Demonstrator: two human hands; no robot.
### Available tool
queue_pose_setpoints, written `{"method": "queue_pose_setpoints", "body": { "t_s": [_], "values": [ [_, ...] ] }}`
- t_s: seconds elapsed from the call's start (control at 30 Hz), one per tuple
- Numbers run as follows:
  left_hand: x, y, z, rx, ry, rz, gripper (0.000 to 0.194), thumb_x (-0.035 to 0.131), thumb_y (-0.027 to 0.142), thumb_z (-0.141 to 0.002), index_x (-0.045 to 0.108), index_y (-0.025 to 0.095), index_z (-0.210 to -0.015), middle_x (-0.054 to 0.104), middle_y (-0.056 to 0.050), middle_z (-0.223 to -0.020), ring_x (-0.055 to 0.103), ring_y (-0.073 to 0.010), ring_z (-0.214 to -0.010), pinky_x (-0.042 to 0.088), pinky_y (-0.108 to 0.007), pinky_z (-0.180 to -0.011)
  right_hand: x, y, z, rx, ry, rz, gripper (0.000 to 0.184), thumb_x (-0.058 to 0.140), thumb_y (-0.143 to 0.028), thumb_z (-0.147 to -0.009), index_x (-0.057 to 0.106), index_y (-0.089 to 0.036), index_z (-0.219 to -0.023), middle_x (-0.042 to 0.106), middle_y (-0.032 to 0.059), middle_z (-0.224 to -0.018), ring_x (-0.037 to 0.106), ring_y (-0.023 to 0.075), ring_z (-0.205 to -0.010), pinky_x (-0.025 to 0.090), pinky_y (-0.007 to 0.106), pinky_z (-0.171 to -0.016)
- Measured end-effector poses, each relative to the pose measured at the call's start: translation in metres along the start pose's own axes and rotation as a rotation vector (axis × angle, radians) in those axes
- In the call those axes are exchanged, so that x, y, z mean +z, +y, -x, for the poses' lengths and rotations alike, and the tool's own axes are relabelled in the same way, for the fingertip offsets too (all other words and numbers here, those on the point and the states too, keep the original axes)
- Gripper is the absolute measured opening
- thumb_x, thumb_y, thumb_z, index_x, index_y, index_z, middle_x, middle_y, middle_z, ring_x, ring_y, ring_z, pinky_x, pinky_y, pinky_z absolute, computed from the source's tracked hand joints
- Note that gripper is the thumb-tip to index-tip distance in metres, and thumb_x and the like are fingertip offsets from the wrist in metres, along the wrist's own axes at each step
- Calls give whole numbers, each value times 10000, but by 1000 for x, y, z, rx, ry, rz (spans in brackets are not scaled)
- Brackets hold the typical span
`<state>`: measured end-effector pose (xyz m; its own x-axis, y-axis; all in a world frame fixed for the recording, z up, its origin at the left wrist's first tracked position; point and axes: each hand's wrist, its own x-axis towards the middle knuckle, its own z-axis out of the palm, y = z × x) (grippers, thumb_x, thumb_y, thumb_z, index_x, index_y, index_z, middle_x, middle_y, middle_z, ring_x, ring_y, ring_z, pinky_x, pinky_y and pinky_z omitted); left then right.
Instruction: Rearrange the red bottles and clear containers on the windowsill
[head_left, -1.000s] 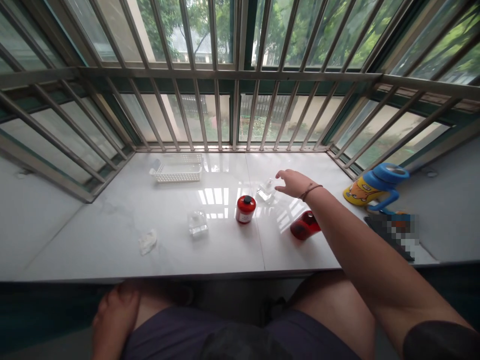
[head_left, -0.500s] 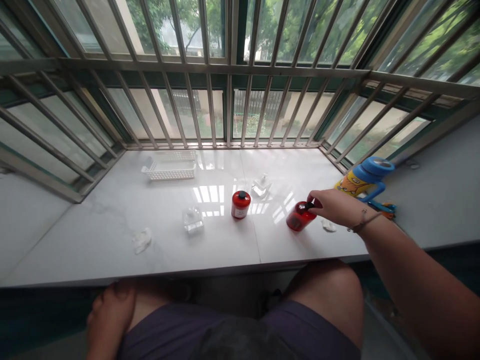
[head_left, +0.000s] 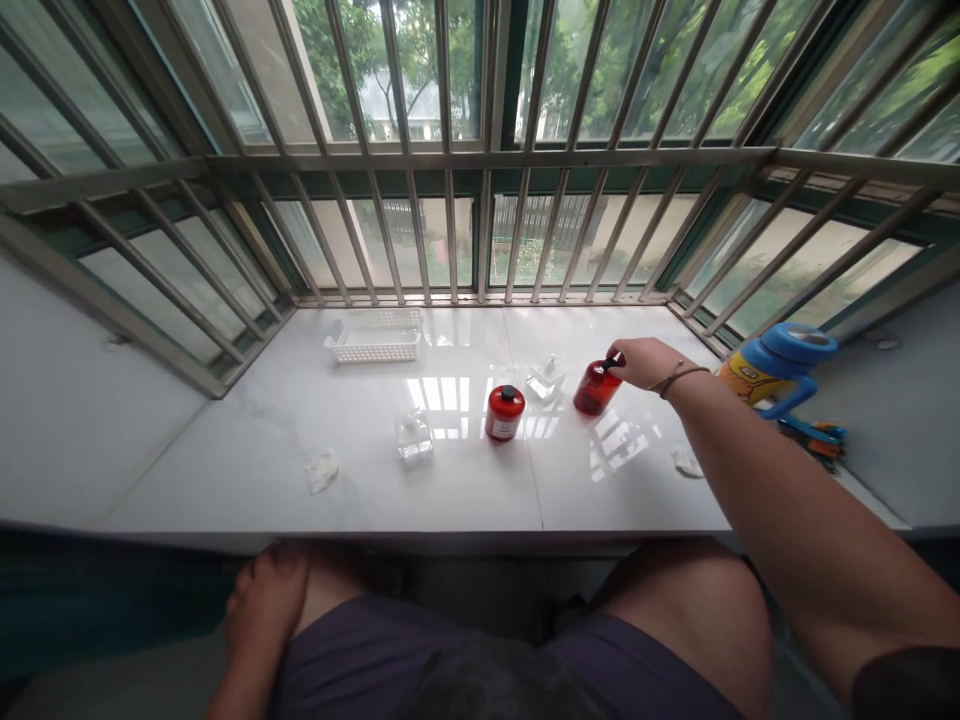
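My right hand [head_left: 637, 363] grips a translucent red bottle [head_left: 595, 392] by its black cap, the bottle tilted slightly; I cannot tell whether its base touches the counter. To its left a second red bottle [head_left: 505, 416], with a black cap and a white label, stands upright. Between and behind the two sits a clear glass-like container [head_left: 546, 378]. Another clear container [head_left: 414, 440] is on the counter further left. My left hand [head_left: 271, 598] lies over my left thigh, holding nothing, its fingers laid out on the leg.
A white perforated basket [head_left: 375, 350] stands at the back left. Crumpled white tissues lie at the left [head_left: 322, 471] and right [head_left: 686, 462]. A blue and yellow flask [head_left: 784, 365] is beside my right forearm. Metal window bars [head_left: 480, 160] enclose the white counter [head_left: 465, 505].
My right hand has carried the red bottle away from me, toward the back of the counter. The whole view has shifted a little. My left hand stays on the thigh.
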<state>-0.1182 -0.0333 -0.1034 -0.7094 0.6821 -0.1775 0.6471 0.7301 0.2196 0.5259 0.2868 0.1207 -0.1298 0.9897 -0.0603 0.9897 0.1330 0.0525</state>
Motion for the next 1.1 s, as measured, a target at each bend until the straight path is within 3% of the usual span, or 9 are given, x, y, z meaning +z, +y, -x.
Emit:
{"method": "queue_pose_setpoints", "body": {
  "t_s": [0.13,0.3,0.4,0.57,0.73,0.83,0.93,1.0,1.1],
  "values": [
    [1,-1,0,12,-2,-22,868,381,682,-956,426,98,-1597,502,-315,-1523,497,-491,-1461,412,-593,-1195,-2,-9,12,32,37,23,363,666,-298,-913,713,-143,-1238,781,156,-1108,685,282,-949,453,349,-719],
    [-1,1,-4,8,-32,-55,868,368,693,-958,414,119,-1607,506,-314,-1505,504,-493,-1447,411,-595,-1187,6,-24,63,85,193,-20,285,535,-390,-991,729,-194,-1064,779,133,-1010,698,290,-895,456,370,-710],
    [-2,4,-5,6,-52,-49,864,371,704,-955,429,122,-1591,524,-318,-1472,497,-522,-1437,411,-626,-1165,29,-40,105,136,303,-149,298,499,-433,-1012,714,-227,-1026,788,106,-957,708,285,-843,480,382,-729],
    [-7,11,-1,12,-64,-25,836,387,690,-953,464,122,-1561,539,-314,-1457,493,-555,-1415,406,-664,-1140,70,-63,144,176,285,-328,318,441,-480,-1043,673,-264,-1069,781,82,-963,717,275,-793,498,384,-707],
    [-8,12,2,7,-27,-4,787,479,653,-907,529,150,-1511,571,-303,-1430,526,-555,-1383,425,-659,-1117,52,-52,94,280,481,-176,524,389,-599,-1060,629,-186,-1275,750,165,-1096,714,311,-915,466,376,-683],
    [-6,11,2,65,-21,12,682,585,544,-842,599,225,-1445,597,-278,-1448,510,-568,-1395,419,-701,-1098,29,-38,45,337,272,-63,611,409,-622,-1047,651,-108,-1271,742,233,-1084,717,339,-919,478,388,-697],
    [-3,10,3,58,-26,9,701,636,503,-781,611,249,-1434,584,-273,-1484,507,-586,-1389,422,-732,-1077,17,-26,12,231,76,-16,489,465,-517,-1051,730,-112,-1123,748,225,-1010,717,330,-921,495,390,-733],
    [-1,8,2,52,-19,-4,717,638,497,-776,602,251,-1449,583,-271,-1487,511,-583,-1389,431,-726,-1079,15,-20,4,151,48,-29,374,506,-410,-1042,755,-136,-1102,749,202,-1059,716,304,-936,502,377,-758],
    [1,4,-2,91,-16,-33,669,603,491,-821,614,230,-1437,616,-278,-1444,527,-563,-1387,443,-699,-1093,16,-14,3,47,20,-69,320,543,-257,-1006,741,-194,-1251,736,152,-1200,712,260,-999,514,342,-811]
  ]
}}
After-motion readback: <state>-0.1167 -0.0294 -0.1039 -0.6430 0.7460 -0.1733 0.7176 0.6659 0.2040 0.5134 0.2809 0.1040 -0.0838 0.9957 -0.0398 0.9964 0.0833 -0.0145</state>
